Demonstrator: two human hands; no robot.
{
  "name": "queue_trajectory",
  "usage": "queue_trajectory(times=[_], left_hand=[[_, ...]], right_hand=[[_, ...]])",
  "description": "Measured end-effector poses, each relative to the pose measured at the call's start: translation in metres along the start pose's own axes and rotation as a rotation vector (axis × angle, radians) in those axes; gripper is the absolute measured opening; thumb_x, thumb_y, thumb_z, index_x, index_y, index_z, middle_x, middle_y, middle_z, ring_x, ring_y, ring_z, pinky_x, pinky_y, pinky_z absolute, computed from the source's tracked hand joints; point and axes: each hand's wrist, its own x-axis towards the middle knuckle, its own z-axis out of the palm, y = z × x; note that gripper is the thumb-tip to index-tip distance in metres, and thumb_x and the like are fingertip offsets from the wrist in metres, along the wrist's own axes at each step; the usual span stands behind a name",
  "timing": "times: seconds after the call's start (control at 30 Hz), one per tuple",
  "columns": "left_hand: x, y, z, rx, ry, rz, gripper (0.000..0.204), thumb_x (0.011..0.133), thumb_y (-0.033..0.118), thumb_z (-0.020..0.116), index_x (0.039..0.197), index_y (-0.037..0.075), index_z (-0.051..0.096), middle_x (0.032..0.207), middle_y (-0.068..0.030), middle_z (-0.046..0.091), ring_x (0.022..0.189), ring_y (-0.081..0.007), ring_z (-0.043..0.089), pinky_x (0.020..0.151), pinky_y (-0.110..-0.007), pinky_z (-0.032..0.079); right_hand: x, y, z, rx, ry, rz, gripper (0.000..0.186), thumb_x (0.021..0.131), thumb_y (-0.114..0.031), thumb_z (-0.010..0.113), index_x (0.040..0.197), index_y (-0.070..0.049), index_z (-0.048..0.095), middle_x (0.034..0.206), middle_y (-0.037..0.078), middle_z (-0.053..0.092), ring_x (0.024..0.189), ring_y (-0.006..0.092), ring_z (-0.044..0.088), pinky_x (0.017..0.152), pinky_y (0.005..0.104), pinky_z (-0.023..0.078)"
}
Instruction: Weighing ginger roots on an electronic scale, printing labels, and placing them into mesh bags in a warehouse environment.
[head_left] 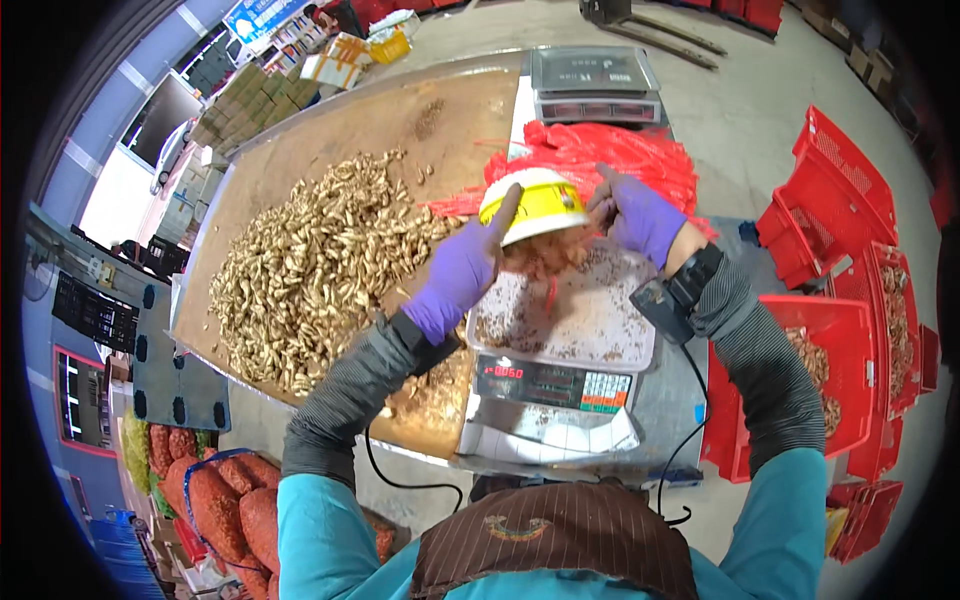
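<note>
Table [300, 140]: big metal-edged slab, brown top, runs away to the upper left. Ginger pile [310, 270] covers its left-middle part, pale knobbly pieces, loose strays toward the far end.

Red crates [830, 210] stacked on the right, one nearer crate [830, 340] holding some brown pieces. Red mesh sacks [215, 500], filled, lower left on the floor.

Scale [560, 380] sits at the table's near right corner, lit display facing the person, pan [590, 320] dusted with brown crumbs. Second scale [595, 85] at the far end, idle. Red net bags [600, 155] heaped between the two scales.

Bucket [540, 205]: white with a yellow band, held over the pan's far edge, tipped so the mouth faces down and toward the person. Long axis runs roughly from far-up to near-down. Ginger clump [545, 255] hangs just below the mouth, above the pan.

Left hand [460, 270], purple glove: on the bucket's left side, fingers extended up along the wall, thumb side wrapped, gripping it. Right hand [640, 215], purple glove: at the bucket's right rim, fingers curled; probably holding the rim or a net bag edge, view too cramped to tell which. Bucket lies between both hands, both in contact or nearly so.
</note>
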Motion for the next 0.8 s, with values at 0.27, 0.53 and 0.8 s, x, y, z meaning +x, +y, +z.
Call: queue_trajectory(times=[0.27, 0.53, 0.8], left_hand=[[-0.015, 0.016, -0.015, 0.080, 0.073, -0.009, 0.074, 0.078, 0.004, 0.050, 0.143, 0.030, 0.023, 0.094, -0.0221, 0.053, 0.075, -0.0353, 0.060, 0.060, -0.041, 0.049], [-0.020, -0.003, 0.007, -0.254, 0.583, 0.116, 0.073, 0.075, -0.006, 0.049, 0.142, 0.010, 0.026, 0.101, -0.0202, 0.055, 0.077, -0.0331, 0.060, 0.064, -0.034, 0.050], [-0.083, -0.058, 0.077, -1.518, 0.849, -0.613, 0.035, 0.089, 0.007, 0.041, 0.123, -0.001, 0.041, 0.093, -0.0068, 0.060, 0.063, -0.0125, 0.054, 0.053, -0.023, 0.044]], right_hand=[[-0.028, 0.008, -0.001, 0.107, -0.099, -0.091, 0.052, 0.084, 0.000, 0.044, 0.133, -0.018, 0.040, 0.073, 0.005, 0.049, 0.045, 0.0051, 0.034, 0.042, 0.0175, 0.034], [-0.031, 0.000, -0.009, 0.156, -0.229, -0.110, 0.089, 0.073, 0.012, 0.041, 0.144, -0.032, 0.013, 0.141, 0.019, 0.026, 0.051, 0.0031, 0.034, 0.046, 0.0153, 0.036], [-0.012, 0.062, 0.016, 0.134, -0.351, -0.083, 0.091, 0.075, 0.014, 0.039, 0.144, -0.037, 0.010, 0.148, 0.016, 0.015, 0.052, 0.0034, 0.034, 0.044, 0.0165, 0.034]])
